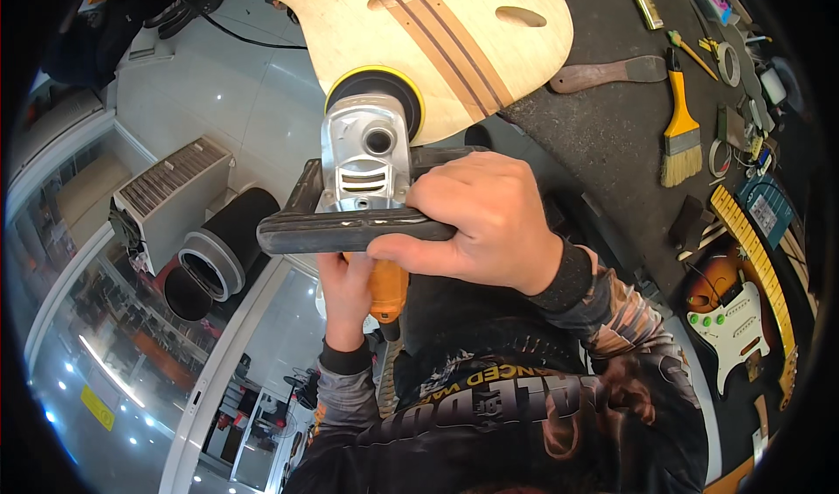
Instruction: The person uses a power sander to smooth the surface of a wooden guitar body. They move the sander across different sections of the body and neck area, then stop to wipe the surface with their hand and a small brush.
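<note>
An orange and silver rotary sander [365, 149] has its round yellow-rimmed pad [358, 83] over the lower left edge of a pale wooden guitar body [524, 57] with darker centre stripes; whether the pad touches the wood is unclear. My right hand [472, 223] is closed round the black loop handle [306, 230], thumb along its near side. My left hand [346, 297] grips the orange housing [387, 289] below the handle, its fingers mostly hidden by the tool.
The dark workbench [612, 118] at right holds brushes [680, 136], a wooden-handled tool [594, 75], tape rolls and a sunburst electric guitar [725, 337]. At left on the tiled floor stand a beige boxy unit [170, 206] and a black cylinder [240, 223], beside glass panels.
</note>
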A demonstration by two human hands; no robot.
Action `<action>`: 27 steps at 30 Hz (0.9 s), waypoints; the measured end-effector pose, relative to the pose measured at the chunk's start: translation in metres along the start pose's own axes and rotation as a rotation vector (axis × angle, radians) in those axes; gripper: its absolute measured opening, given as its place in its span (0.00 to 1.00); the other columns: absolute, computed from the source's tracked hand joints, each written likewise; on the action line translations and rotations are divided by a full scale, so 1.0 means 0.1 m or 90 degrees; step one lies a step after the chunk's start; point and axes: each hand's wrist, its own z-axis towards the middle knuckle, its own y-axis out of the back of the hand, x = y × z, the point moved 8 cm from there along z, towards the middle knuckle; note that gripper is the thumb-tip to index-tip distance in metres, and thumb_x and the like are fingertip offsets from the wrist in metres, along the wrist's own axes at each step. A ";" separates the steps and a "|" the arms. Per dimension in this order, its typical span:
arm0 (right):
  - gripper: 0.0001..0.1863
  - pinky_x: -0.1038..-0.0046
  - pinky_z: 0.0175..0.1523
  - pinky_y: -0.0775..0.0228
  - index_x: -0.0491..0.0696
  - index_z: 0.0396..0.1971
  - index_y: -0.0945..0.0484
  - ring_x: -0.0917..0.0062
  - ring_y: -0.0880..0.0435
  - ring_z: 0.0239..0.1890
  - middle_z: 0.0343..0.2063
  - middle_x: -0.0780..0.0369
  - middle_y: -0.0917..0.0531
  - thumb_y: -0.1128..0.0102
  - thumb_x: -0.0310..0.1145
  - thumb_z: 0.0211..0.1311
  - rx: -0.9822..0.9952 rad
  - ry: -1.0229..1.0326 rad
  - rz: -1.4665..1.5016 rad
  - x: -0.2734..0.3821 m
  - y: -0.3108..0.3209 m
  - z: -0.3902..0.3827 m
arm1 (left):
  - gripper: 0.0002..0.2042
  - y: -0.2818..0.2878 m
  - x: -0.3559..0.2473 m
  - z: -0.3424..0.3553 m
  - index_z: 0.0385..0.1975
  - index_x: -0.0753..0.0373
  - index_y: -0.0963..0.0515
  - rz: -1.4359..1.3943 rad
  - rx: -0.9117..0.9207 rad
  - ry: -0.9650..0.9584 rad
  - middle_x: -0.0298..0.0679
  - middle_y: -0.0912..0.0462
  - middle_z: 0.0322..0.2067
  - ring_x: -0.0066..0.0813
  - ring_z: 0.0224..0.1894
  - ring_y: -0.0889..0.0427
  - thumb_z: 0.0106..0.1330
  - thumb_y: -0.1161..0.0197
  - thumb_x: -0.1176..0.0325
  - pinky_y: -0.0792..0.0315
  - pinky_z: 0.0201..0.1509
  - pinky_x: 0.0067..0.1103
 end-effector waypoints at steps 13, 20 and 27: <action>0.26 0.65 0.29 0.29 0.47 0.25 0.17 0.63 0.18 0.20 0.19 0.61 0.20 0.11 0.52 0.54 -0.019 -0.020 -0.011 -0.04 0.22 -0.31 | 0.24 -0.32 0.04 -0.11 0.65 0.69 0.22 -0.027 0.070 0.004 0.38 0.11 0.54 0.27 0.55 0.13 0.76 0.24 0.64 0.19 0.63 0.30; 0.26 0.65 0.28 0.30 0.47 0.25 0.17 0.64 0.18 0.20 0.19 0.61 0.20 0.11 0.53 0.54 -0.017 -0.018 -0.016 -0.04 0.24 -0.34 | 0.19 -0.29 0.06 -0.15 0.60 0.68 0.19 -0.002 0.044 0.020 0.39 0.11 0.53 0.28 0.55 0.13 0.76 0.26 0.66 0.19 0.63 0.30; 0.26 0.66 0.29 0.28 0.45 0.28 0.15 0.63 0.18 0.20 0.19 0.61 0.19 0.11 0.53 0.54 -0.011 -0.030 -0.027 -0.04 0.33 -0.43 | 0.22 -0.47 0.04 -0.16 0.64 0.68 0.23 -0.056 0.066 0.059 0.38 0.10 0.50 0.27 0.51 0.12 0.75 0.25 0.67 0.17 0.61 0.29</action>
